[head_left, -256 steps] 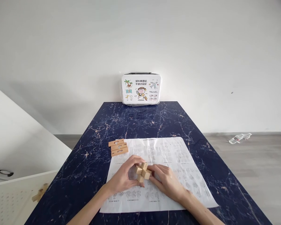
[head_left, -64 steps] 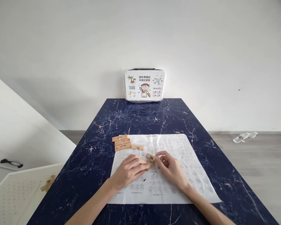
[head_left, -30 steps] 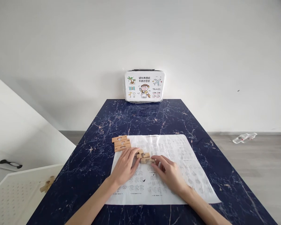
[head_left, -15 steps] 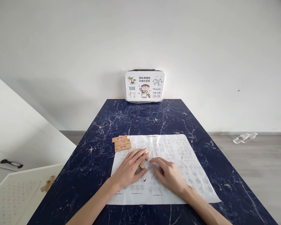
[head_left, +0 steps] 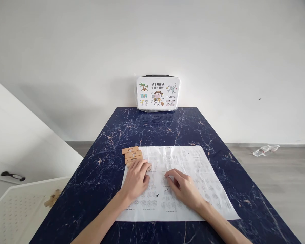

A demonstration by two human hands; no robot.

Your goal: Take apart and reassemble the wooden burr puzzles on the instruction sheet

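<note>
My left hand [head_left: 137, 179] is closed over a small light wooden block [head_left: 149, 168], mostly hidden under its fingers. It lies low on a white printed sheet [head_left: 193, 159], right beside several flat wooden pieces [head_left: 133, 155] at the sheet's upper left corner. These tan pieces have slots and dark marks, and lie edge to edge. On the sheet's middle rests my right hand [head_left: 183, 188], fingers loosely bent, thumb and index finger a little apart, with nothing visible between them. Small dark specks [head_left: 157, 195] lie on the paper between the hands.
A dark blue marbled table [head_left: 167, 128] carries the sheet. At its far edge a white cartoon-printed case [head_left: 158, 93] stands against the wall. Lower left is a white perforated bin [head_left: 17, 210] with wooden pieces [head_left: 53, 199] in it. A clear plastic bottle [head_left: 265, 150] lies on the floor at right.
My left hand has slid left, from the middle of the sheet to beside the flat wooden pieces, and the wooden blocks under it have left the middle. My right hand has barely moved.
</note>
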